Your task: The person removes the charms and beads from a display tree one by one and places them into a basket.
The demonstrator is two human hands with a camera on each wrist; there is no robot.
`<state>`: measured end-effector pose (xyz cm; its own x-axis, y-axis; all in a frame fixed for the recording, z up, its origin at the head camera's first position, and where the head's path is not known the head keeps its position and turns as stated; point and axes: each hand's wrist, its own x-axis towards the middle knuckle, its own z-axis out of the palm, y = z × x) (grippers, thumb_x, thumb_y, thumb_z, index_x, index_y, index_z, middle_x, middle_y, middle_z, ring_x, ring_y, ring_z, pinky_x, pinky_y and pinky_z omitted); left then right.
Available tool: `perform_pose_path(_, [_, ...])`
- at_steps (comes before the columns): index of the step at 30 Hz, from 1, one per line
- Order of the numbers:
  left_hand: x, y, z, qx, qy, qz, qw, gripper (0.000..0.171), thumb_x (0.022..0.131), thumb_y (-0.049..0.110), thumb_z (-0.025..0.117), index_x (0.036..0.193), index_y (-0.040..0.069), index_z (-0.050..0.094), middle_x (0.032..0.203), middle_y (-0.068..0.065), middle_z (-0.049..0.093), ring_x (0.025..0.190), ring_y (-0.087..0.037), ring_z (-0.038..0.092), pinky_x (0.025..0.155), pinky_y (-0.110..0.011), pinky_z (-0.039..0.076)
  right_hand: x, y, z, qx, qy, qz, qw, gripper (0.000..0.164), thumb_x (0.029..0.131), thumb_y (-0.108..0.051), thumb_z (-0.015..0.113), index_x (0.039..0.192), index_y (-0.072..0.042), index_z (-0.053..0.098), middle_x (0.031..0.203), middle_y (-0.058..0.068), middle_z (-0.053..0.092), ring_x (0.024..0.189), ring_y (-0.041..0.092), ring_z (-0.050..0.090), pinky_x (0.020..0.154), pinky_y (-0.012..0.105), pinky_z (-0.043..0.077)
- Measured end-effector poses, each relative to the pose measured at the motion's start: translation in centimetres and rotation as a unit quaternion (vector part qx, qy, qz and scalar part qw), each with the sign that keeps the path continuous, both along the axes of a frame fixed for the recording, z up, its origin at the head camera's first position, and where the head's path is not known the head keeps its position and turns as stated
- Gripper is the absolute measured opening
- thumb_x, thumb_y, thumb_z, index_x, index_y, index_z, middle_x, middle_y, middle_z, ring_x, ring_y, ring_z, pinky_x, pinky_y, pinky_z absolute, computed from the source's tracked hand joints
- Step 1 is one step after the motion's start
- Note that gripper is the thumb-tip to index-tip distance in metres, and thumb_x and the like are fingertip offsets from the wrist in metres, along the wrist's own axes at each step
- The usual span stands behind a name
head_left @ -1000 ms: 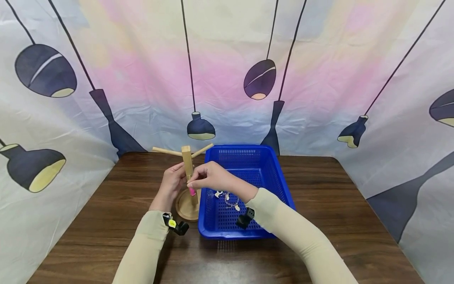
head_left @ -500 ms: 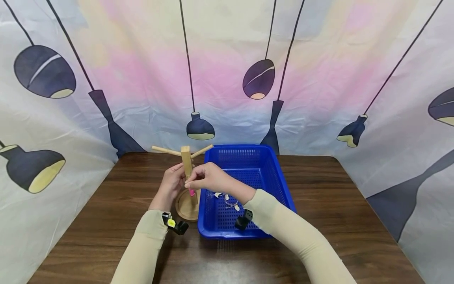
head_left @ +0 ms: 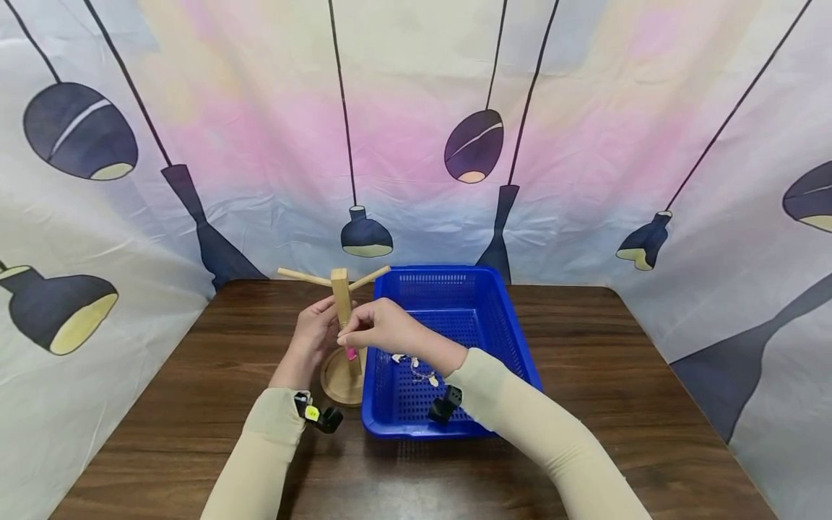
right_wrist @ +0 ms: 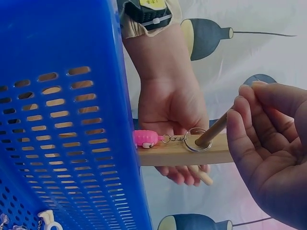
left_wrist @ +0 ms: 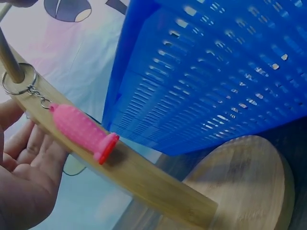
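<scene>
A pale wooden rack (head_left: 339, 285) with side pegs and a round base stands left of the blue basket. My left hand (head_left: 312, 334) grips its post from behind, with the palm against the wood in the right wrist view. A pink bumpy keychain (left_wrist: 79, 127) hangs along the post, its metal ring looped over a peg near the peg's root. In the right wrist view my right hand (right_wrist: 268, 139) pinches the free end of that peg (right_wrist: 217, 129), fingertips curled at its tip. The head view shows only the lower part of the keychain below the right hand.
Close against the rack's right side is the blue perforated basket (head_left: 448, 269). A chain with small white charms (head_left: 433, 380) lies inside it. Both stand on the dark wooden table (head_left: 585, 361), with a printed curtain (head_left: 416, 108) behind.
My right hand has slid slightly left, off the keychain area toward the peg's tip, and has hardly moved over the last half second. The left hand keeps its place on the post.
</scene>
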<state>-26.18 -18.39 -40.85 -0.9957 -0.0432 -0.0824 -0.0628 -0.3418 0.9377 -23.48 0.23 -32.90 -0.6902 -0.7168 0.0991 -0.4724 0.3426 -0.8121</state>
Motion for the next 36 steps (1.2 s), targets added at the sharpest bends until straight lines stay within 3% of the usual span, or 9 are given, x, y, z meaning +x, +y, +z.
perform_pose_path(3, [0.5,-0.3,0.5,-0.024,0.007,0.022,0.9994,0.024,0.104,0.01,0.059,0.124,0.014,0.071,0.084,0.02,0.075,0.08,0.004,0.07,0.078,-0.012,0.058,0.0,0.0,0.0,0.0,0.001,0.0,1.0,0.014,0.096,-0.012,0.072,0.093,0.0,0.077,0.1,0.016,0.078,0.068,0.001,0.05,0.061,0.012,0.04])
perform_pose_path(5, [0.9,-0.6,0.9,-0.025,0.021,0.033,0.9989,0.04,0.103,0.009,0.059,0.143,0.004,0.056,0.09,0.023,0.073,0.087,0.005,0.071,0.085,-0.013,0.059,-0.1,0.0,0.0,0.002,0.004,0.001,1.0,0.014,0.096,-0.013,0.072,0.093,0.0,0.077,0.099,0.016,0.079,0.066,0.001,0.048,0.06,0.012,0.039])
perform_pose_path(7, [1.4,-0.9,1.2,-0.017,0.04,0.04,0.9982,0.052,0.104,0.007,0.058,0.152,-0.005,0.041,0.095,0.024,0.072,0.093,0.006,0.07,0.09,-0.013,0.059,-0.1,0.0,0.0,0.004,0.008,0.002,1.0,0.014,0.096,-0.013,0.072,0.094,-0.001,0.077,0.098,0.016,0.079,0.065,0.001,0.046,0.059,0.013,0.037])
perform_pose_path(11, [2.1,-1.6,1.8,0.031,0.093,0.038,0.9945,0.053,0.104,0.004,0.056,0.151,-0.006,0.036,0.102,0.018,0.076,0.102,0.003,0.07,0.094,-0.014,0.059,-0.2,-0.1,-0.1,0.006,0.019,0.003,1.0,0.013,0.097,-0.014,0.072,0.094,-0.002,0.078,0.097,0.015,0.079,0.064,0.001,0.046,0.058,0.013,0.036])
perform_pose_path(14, [2.4,-1.9,2.1,0.053,0.13,0.035,0.9894,0.047,0.104,0.004,0.056,0.148,-0.004,0.04,0.105,0.015,0.077,0.105,0.001,0.072,0.093,-0.015,0.059,-0.2,-0.1,-0.2,0.005,0.021,0.003,1.0,0.013,0.097,-0.014,0.072,0.094,-0.002,0.077,0.097,0.015,0.078,0.065,0.0,0.048,0.06,0.012,0.038])
perform_pose_path(18, [2.8,-2.3,2.5,0.071,0.166,0.027,0.9832,0.027,0.104,0.003,0.055,0.128,0.013,0.062,0.109,0.012,0.078,0.106,-0.001,0.073,0.093,-0.015,0.06,-0.2,-0.1,-0.2,0.004,0.019,0.001,1.0,0.014,0.097,-0.014,0.072,0.093,-0.002,0.077,0.098,0.015,0.079,0.066,0.0,0.048,0.06,0.012,0.038])
perform_pose_path(21, [2.9,-2.4,2.8,0.09,0.188,0.018,0.978,0.029,0.104,0.001,0.054,0.114,0.022,0.071,0.111,0.009,0.078,0.106,-0.002,0.073,0.092,-0.016,0.06,-0.1,-0.1,-0.3,0.001,0.015,-0.001,1.0,0.014,0.097,-0.013,0.072,0.092,-0.001,0.077,0.1,0.015,0.079,0.066,0.0,0.049,0.06,0.012,0.038])
perform_pose_path(30, [3.0,-1.8,4.1,0.163,0.238,-0.001,0.9575,0.025,0.101,-0.004,0.057,0.117,0.007,0.073,0.11,-0.004,0.079,0.106,-0.011,0.075,0.091,-0.02,0.062,-0.1,-0.1,-0.2,-0.003,0.003,0.001,1.0,0.016,0.097,-0.012,0.071,0.093,0.002,0.076,0.103,0.017,0.079,0.068,-0.001,0.052,0.061,0.012,0.039])
perform_pose_path(36, [2.9,-1.4,5.0,0.193,0.251,0.016,0.9484,0.021,0.099,-0.004,0.062,0.113,0.003,0.075,0.106,-0.007,0.08,0.103,-0.015,0.077,0.088,-0.022,0.064,-0.1,-0.1,-0.2,-0.004,0.003,0.001,1.0,0.015,0.097,-0.012,0.071,0.094,0.001,0.077,0.1,0.017,0.079,0.068,-0.001,0.052,0.061,0.011,0.04])
